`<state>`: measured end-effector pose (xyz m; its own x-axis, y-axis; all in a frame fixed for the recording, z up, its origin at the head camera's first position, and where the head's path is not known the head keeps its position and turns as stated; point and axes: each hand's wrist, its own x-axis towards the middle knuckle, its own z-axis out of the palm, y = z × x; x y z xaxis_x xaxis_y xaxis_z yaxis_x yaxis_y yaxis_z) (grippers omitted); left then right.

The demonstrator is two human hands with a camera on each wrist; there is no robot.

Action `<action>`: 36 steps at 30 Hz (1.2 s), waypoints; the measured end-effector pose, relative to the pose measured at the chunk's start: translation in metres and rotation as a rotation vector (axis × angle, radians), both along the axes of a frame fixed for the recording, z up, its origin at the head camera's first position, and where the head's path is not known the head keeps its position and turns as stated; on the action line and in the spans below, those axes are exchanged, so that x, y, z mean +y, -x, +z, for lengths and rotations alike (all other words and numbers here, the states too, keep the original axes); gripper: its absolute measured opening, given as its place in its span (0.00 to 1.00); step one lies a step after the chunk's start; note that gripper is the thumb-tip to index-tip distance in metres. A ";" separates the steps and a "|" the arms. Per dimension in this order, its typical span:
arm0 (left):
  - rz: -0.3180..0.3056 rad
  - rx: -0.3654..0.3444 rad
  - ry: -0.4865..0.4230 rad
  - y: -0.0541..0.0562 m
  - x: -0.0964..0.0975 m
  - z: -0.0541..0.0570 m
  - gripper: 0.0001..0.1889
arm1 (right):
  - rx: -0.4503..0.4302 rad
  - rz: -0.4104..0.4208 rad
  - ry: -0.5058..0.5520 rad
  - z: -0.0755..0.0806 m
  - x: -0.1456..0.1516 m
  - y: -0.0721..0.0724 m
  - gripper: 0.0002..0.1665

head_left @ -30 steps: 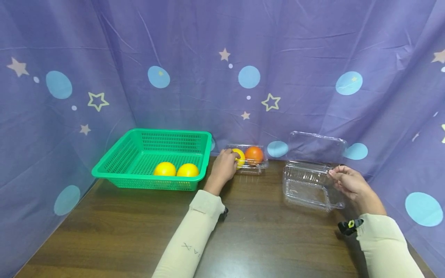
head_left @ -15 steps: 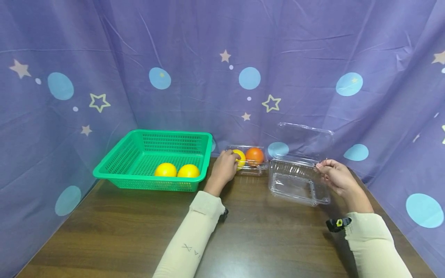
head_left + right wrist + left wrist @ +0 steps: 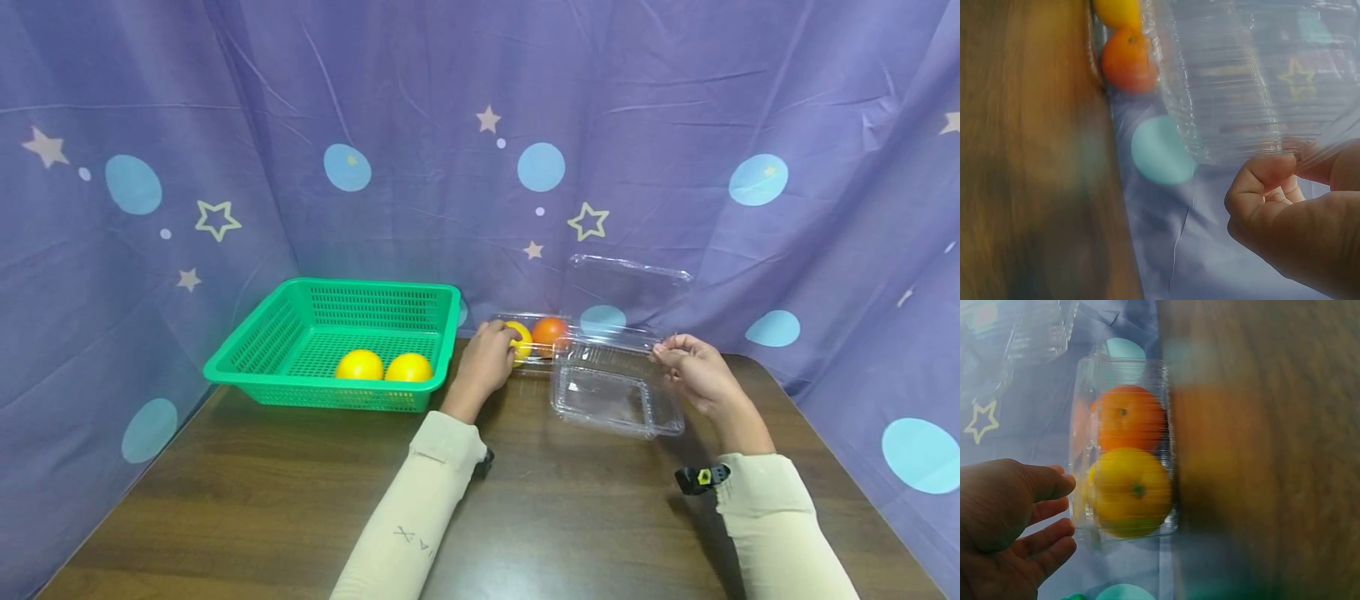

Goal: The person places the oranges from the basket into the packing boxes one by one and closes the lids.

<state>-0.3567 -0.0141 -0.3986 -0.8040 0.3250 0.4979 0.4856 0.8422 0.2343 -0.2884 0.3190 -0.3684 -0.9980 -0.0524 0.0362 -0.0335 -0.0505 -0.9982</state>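
My right hand (image 3: 697,375) pinches the hinge-side corner of a clear plastic clamshell box (image 3: 600,425), whose lid (image 3: 633,287) stands up. In the right wrist view, thumb and fingertips meet on its edge. A second clear box (image 3: 1129,365) holds an orange (image 3: 551,335) and a yellow round fruit (image 3: 1130,492). My left hand (image 3: 483,362) is at that box's left end, fingers loosely bent and spread; in the left wrist view its fingertips (image 3: 1063,528) reach the box's side. The clamshell partly overlaps the fruit box in the head view.
To the left, a green plastic basket (image 3: 330,385) contains two yellow round fruits (image 3: 408,367). Everything stands on a brown wooden table (image 3: 517,517). A purple curtain (image 3: 420,100) with stars and blue dots hangs behind and at both sides.
My right hand has carried the open clamshell leftward, from apart on the right to beside the fruit box. My left hand has stayed at the fruit box.
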 end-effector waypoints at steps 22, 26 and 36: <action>0.125 0.114 -0.060 -0.023 -0.023 0.046 0.09 | 0.016 0.059 -0.037 0.001 -0.054 0.007 0.05; 0.141 0.076 -0.029 -0.027 -0.033 0.054 0.10 | 0.013 0.065 -0.040 0.000 -0.065 0.010 0.04; 0.163 0.031 0.008 -0.034 -0.069 0.066 0.12 | 0.013 0.059 -0.017 -0.013 -0.089 0.015 0.05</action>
